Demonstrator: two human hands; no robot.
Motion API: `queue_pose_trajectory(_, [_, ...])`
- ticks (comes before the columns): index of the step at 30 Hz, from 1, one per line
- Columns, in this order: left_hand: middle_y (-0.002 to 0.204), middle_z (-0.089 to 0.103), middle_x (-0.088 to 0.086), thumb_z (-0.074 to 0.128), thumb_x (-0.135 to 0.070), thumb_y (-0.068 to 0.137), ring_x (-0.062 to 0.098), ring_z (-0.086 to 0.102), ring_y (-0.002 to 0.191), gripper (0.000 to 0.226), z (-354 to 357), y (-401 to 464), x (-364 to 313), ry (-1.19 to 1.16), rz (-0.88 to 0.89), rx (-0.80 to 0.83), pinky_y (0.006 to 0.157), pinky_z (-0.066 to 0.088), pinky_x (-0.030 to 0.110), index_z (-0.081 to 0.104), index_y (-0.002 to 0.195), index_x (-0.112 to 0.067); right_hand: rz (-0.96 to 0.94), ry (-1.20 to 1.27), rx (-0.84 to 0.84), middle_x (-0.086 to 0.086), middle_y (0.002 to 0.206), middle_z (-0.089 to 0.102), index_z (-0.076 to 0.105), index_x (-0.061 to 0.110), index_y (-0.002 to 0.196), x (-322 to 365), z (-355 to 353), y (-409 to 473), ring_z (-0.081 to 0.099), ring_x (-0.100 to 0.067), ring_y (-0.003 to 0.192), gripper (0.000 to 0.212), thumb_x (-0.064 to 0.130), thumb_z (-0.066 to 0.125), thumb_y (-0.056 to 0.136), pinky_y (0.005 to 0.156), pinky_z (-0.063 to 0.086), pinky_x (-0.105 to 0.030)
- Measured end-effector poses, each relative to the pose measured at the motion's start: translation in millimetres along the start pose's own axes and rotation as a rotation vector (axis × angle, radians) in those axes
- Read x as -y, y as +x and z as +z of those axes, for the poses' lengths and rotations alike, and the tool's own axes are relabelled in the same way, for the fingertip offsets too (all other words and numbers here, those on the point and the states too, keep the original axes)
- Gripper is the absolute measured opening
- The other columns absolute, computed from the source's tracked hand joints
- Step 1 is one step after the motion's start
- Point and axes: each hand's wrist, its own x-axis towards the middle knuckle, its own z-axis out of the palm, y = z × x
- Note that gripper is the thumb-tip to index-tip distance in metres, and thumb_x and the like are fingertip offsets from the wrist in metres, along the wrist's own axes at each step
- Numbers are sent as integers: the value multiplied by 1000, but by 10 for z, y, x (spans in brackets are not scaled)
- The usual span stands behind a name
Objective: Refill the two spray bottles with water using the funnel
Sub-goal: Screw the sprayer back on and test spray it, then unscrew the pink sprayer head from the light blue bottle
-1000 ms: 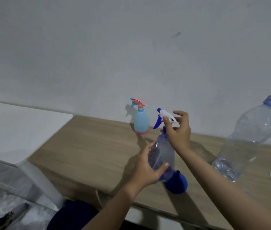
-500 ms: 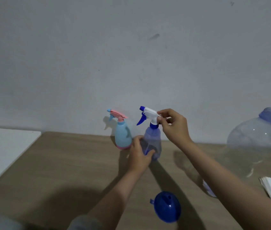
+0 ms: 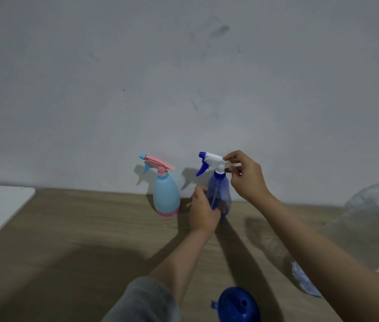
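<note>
Left hand [image 3: 203,211] wraps around the body of the translucent blue spray bottle [image 3: 218,194], which stands upright on the wooden table [image 3: 79,240] by the wall. Right hand [image 3: 245,176] pinches the back of its white trigger head [image 3: 215,160], fingers curled tight on it. Just to the left stands the light blue spray bottle [image 3: 166,196] with a pink trigger, untouched. The blue funnel [image 3: 238,306] lies near the table's front edge. A large clear water bottle [image 3: 374,228] sits at far right.
</note>
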Motion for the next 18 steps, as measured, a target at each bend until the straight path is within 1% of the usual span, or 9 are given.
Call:
queue_pose_trajectory(3, [104, 59, -2, 77, -19, 75, 14, 60, 86, 47, 29, 41, 8, 15, 0, 5, 67, 48, 19, 36, 96, -26, 7, -39, 15, -1, 92, 61, 57, 21, 92, 21, 0, 32, 65, -28, 87, 32, -10, 52, 84, 77, 56, -44])
queue_pose_trajectory(5, [106, 57, -3, 78, -20, 75, 14, 61, 89, 49, 35, 45, 27, 23, 7, 18, 68, 49, 18, 35, 97, -27, -14, -67, 25, -2, 97, 61, 57, 18, 95, 30, -3, 19, 64, -28, 90, 29, -8, 54, 84, 76, 56, -39])
queue_pose_trajectory(7, [110, 55, -3, 78, -20, 75, 15, 60, 95, 50, 15, 22, 53, 8, 19, 47, 72, 51, 21, 36, 101, -27, -37, -138, 5, -6, 109, 58, 58, 16, 101, 43, 14, -43, 60, -26, 100, 27, -4, 58, 83, 75, 52, -30])
queue_pose_trajectory(9, [116, 53, -3, 78, -22, 75, 15, 58, 102, 52, -45, -23, 86, -13, 37, 47, 79, 50, 22, 40, 111, -22, -110, -241, -124, -12, 122, 53, 62, 11, 106, 101, 50, -130, 53, -28, 112, 28, 0, 63, 80, 74, 47, -30])
queue_pose_trajectory(10, [118, 52, -3, 78, -24, 76, 14, 55, 105, 54, -94, -51, 111, -7, 52, 21, 81, 48, 22, 42, 116, -20, -191, -278, -212, -16, 121, 54, 65, 8, 105, 155, 83, -170, 52, -30, 112, 28, -1, 65, 78, 74, 46, -32])
queue_pose_trajectory(12, [122, 48, -3, 75, -25, 78, 12, 52, 107, 54, -235, -113, 172, 0, 88, -59, 82, 45, 20, 45, 122, -16, -402, -293, -332, -19, 110, 60, 68, 1, 98, 302, 193, -227, 56, -33, 102, 24, -5, 66, 75, 74, 48, -33])
queue_pose_trajectory(13, [122, 47, -2, 75, -23, 79, 11, 52, 106, 51, -331, -143, 203, 6, 104, -109, 82, 46, 20, 47, 121, -16, -503, -277, -324, -18, 103, 62, 68, -1, 96, 380, 277, -241, 58, -33, 96, 22, -7, 64, 75, 75, 49, -33])
queue_pose_trajectory(15, [121, 47, -1, 74, -26, 80, 9, 49, 101, 46, -561, -167, 273, 92, 125, -241, 82, 49, 23, 50, 118, -16, -611, -233, -207, -16, 95, 64, 68, -2, 94, 538, 501, -241, 61, -29, 89, 19, -8, 62, 78, 77, 50, -30])
queue_pose_trajectory(18, [125, 48, 2, 77, -35, 76, 16, 48, 110, 58, -931, -109, 375, 262, 78, -332, 90, 50, 30, 49, 124, -16, -488, -188, -20, -11, 102, 66, 67, 2, 105, 704, 880, -201, 62, -22, 93, 19, 3, 63, 86, 79, 52, -26])
